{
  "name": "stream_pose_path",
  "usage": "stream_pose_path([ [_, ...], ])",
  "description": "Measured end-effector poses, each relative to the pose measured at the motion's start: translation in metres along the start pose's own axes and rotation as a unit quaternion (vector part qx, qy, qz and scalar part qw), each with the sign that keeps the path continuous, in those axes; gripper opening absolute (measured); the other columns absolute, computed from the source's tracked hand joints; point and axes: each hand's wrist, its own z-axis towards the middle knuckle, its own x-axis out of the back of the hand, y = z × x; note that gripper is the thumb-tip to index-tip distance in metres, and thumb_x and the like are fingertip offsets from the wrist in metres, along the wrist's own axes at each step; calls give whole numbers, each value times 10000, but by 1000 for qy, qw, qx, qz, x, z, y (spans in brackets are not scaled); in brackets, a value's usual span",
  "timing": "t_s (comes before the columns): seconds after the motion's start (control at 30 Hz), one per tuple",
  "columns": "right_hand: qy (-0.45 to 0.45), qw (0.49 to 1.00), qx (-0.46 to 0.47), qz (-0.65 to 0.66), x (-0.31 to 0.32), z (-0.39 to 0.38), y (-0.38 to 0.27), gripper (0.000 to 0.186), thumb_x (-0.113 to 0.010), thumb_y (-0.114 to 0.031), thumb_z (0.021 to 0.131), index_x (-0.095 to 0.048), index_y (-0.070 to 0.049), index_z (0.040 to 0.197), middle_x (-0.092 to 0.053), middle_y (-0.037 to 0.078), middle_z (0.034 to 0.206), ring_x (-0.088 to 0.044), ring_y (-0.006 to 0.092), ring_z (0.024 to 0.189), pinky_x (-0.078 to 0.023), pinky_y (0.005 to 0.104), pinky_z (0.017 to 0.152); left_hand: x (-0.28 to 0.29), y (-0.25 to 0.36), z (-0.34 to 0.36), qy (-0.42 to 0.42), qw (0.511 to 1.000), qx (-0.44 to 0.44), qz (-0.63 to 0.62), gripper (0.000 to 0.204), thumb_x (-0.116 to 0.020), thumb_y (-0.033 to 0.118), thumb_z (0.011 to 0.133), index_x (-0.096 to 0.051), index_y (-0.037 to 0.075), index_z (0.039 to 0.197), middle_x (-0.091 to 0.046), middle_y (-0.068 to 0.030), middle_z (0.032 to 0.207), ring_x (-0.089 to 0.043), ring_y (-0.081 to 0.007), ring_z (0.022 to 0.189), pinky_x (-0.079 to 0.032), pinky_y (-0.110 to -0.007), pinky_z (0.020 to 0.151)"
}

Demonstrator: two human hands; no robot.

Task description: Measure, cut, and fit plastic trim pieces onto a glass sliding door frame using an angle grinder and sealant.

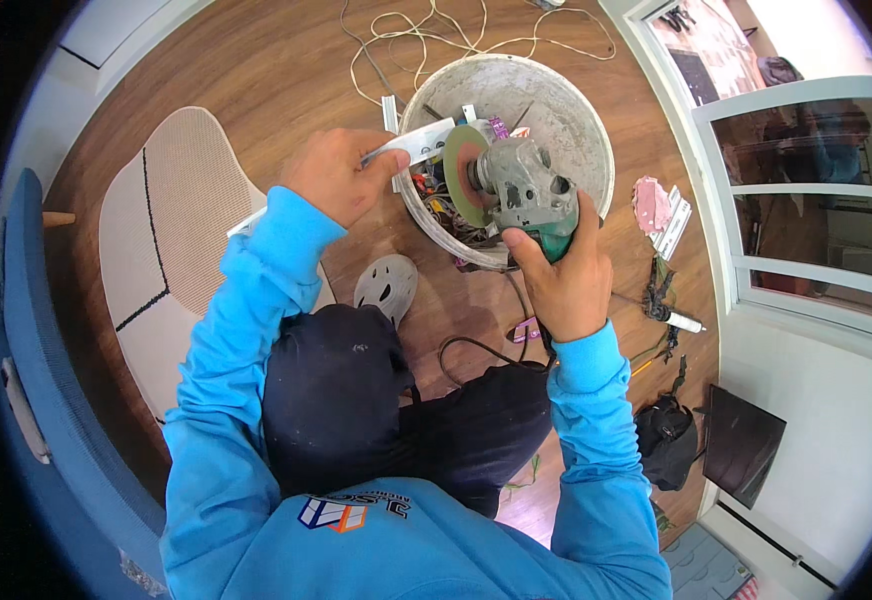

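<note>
Head view: left hand (pixel 336 175) pinches white strip (pixel 423 142), right hand (pixel 568 285) clamped round angle grinder (pixel 534 187), both over round bucket (pixel 581 135)! Green disc (pixel 463 182) right at strip's end, contact hard to tell.

Scuffed grinder (pixel 531 185), green disc (pixel 463 180), white strip (pixel 428 140) alongside

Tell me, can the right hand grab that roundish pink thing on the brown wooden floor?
Probably not now: the right hand grips a green-and-grey angle grinder, though the way to the pink thing looks free.
</note>
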Motion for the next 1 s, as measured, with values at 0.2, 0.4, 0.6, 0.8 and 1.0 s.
stream_pose_path([
  [0.2,-7,1000,0,2,5,-8,6,775,-735,-406,710,-375,13,1254,-615,275,909,-617,430,793,-491,456,630,10,-4,3,7,990,-5,-140,331,-594,324,833,-670,42,989,-616,-144,656,-576,-235,589,-441,-365,569],
  [0.4,30,997,-35,63,13,-10,14,726,-738,-360,721,-411,62,1213,-612,279,928,-613,415,868,-492,428,709,4,-18,10,-120,968,46,-217,390,-608,364,837,-620,6,990,-581,-80,632,-560,-164,634,-429,-347,572],
  [0.6,63,992,-53,101,17,-10,7,742,-749,-318,716,-399,112,1208,-603,284,980,-616,390,911,-488,401,754,-12,-20,10,-52,980,-115,-156,421,-560,333,870,-448,32,1143,-605,-154,785,-593,-276,750,-422,-397,639],
  [0.8,65,992,-39,106,7,-10,1,763,-761,-305,704,-380,99,1227,-609,277,964,-616,395,901,-489,406,747,-18,-7,7,-72,978,-139,-135,323,-502,268,890,-454,13,1082,-577,-245,801,-558,-419,767,-410,-459,657],
  [1.0,93,995,-18,28,-4,2,8,790,-758,-355,698,-375,64,1247,-610,289,914,-611,430,836,-488,441,676,-12,5,-6,-63,980,-169,-89,293,-479,246,901,-459,5,1066,-571,-248,774,-546,-427,746,-392,-480,633],
])
